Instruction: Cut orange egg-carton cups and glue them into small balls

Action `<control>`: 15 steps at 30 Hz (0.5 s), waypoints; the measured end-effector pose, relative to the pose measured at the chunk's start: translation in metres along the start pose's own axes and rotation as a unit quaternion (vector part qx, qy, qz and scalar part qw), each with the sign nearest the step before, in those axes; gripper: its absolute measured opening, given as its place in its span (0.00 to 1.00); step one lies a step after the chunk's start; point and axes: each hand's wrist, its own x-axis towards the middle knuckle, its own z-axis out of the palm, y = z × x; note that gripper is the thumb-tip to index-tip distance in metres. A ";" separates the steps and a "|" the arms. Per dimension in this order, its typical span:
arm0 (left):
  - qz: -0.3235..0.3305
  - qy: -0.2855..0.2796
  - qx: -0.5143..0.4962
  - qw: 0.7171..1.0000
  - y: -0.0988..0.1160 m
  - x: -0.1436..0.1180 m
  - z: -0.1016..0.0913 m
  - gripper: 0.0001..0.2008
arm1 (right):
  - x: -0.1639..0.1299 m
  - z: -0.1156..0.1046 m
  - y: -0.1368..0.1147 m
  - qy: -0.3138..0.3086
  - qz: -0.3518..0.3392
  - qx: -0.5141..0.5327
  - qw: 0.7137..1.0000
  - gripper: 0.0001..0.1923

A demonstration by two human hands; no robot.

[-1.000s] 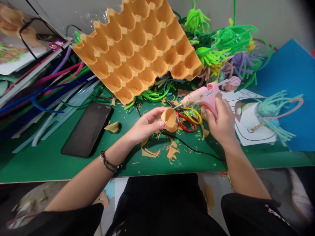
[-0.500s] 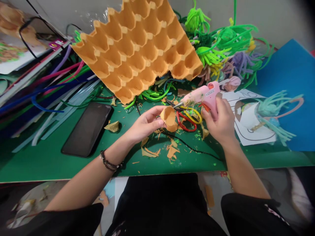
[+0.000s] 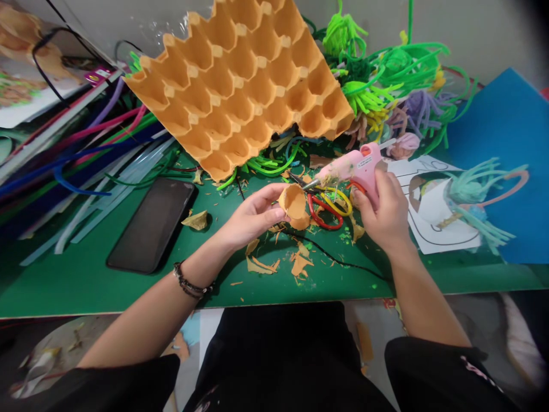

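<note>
— What is in the person's hands at the green table (image 3: 86, 280)?

— The left hand (image 3: 251, 217) pinches a small orange cardboard cup (image 3: 294, 204) between thumb and fingers, holding it just above the tabletop with its open mouth turned toward the right. The right hand (image 3: 384, 214) is wrapped around the grip of a pink glue gun (image 3: 349, 167), whose metal nozzle points at the cup's upper rim; whether the tip actually touches the rim is hard to tell from this angle.

— And around them?

— Directly behind the cup lie scissors (image 3: 326, 207) with red and yellow handles, and orange cardboard scraps (image 3: 300, 264) are scattered on the table below the hands. A black cord (image 3: 343, 262) runs across the table under the right wrist. A large orange egg tray (image 3: 244, 86) leans tilted at the back, over a heap of green pipe cleaners (image 3: 377, 80). A dark phone (image 3: 152, 226) lies flat to the left, well apart from the hands. White paper (image 3: 433, 223) rests to the right, against a blue sheet (image 3: 510, 149).
</note>
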 end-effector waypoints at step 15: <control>0.004 0.011 -0.014 1.000 0.001 0.000 0.000 0.17 | 0.001 -0.001 -0.001 0.001 -0.005 0.006 1.000 0.21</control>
